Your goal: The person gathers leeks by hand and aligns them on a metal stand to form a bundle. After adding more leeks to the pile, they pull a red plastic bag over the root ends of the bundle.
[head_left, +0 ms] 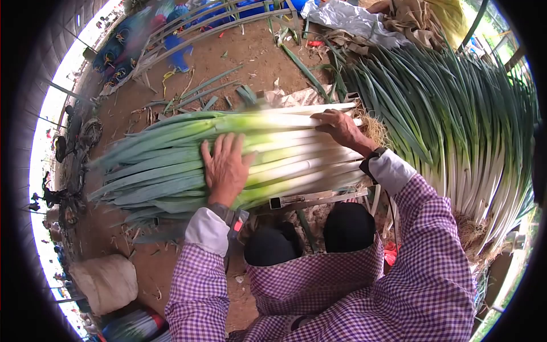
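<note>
A wide bundle of long green onions [296,166] lies sideways in front of me, white stalks and roots to the right, green leaves to the left. My left hand [225,168] rests flat on the bundle where white turns green, its fingers spread. Toward the root end, my right hand [343,130] has its fingers bent around a white stalk at the far edge of the bundle. The underside of that grip is hidden. Part of a metal frame [302,199] shows under the near side of the bundle, just beyond my knees.
To the right stands a big pile of green onions [433,119]. Loose leaves [199,94] litter the dirt floor. A slatted rack [211,25] and crumpled sheeting [359,23] are at the back. A pale sack [105,283] sits at lower left.
</note>
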A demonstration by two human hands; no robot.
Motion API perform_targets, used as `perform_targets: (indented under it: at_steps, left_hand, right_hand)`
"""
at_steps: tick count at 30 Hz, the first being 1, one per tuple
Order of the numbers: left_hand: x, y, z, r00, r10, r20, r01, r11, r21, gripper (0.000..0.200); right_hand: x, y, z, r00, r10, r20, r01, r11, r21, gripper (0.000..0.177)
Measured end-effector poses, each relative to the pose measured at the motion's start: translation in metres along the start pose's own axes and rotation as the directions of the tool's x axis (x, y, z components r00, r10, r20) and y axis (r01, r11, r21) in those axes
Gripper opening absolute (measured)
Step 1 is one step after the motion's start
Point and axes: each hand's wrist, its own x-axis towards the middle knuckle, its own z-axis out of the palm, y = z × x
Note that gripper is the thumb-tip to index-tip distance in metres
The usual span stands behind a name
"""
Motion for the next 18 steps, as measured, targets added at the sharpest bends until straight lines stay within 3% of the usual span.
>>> perform_targets:
  at_steps: [4, 8, 18]
  left_hand:
    - [-0.001, 0.001, -0.002, 1.000, 0.010, -0.017, -0.010, 1.000, -0.008, 0.056]
    - [-0.001, 0.002, -0.002, 1.000, 0.007, -0.017, -0.007, 1.000, -0.001, 0.056]
    - [0.001, -0.001, -0.010, 0.998, 0.054, -0.018, -0.054, 0.998, -0.011, 0.056]
  right_hand:
    - [0.001, 0.005, -0.002, 0.997, -0.048, -0.064, 0.047, 0.999, -0.017, 0.027]
    - [0.002, 0.006, -0.004, 0.996, -0.063, -0.068, 0.069, 0.994, 0.083, 0.032]
    - [0.001, 0.022, -0.003, 0.999, -0.037, 0.020, 0.034, 0.991, 0.130, 0.029]
